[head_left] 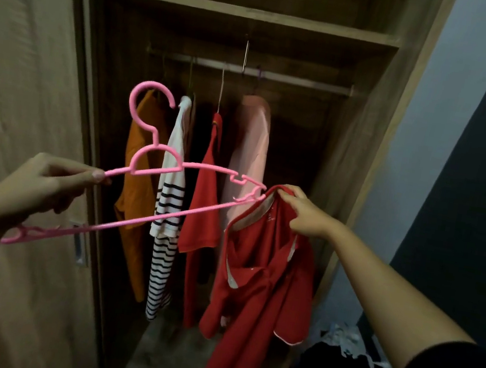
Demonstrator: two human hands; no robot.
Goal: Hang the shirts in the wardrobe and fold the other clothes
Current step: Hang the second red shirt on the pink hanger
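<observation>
— One wardrobe (365, 139) stands open, with four hung shirts (169, 204) on its rail (298, 80). Where is the next?

— Just in front: the red shirt (262, 275) dangles from the right grip (306, 215), whose fingers pinch its collar. The left grip (46, 183) is curled round one arm of the hanger (206, 167), and the hanger's far tip sits at that collar.

— Best way on?

— I'd hold the collar wide, slide the tip into one shoulder, then level the hanger so nothing slips.
</observation>
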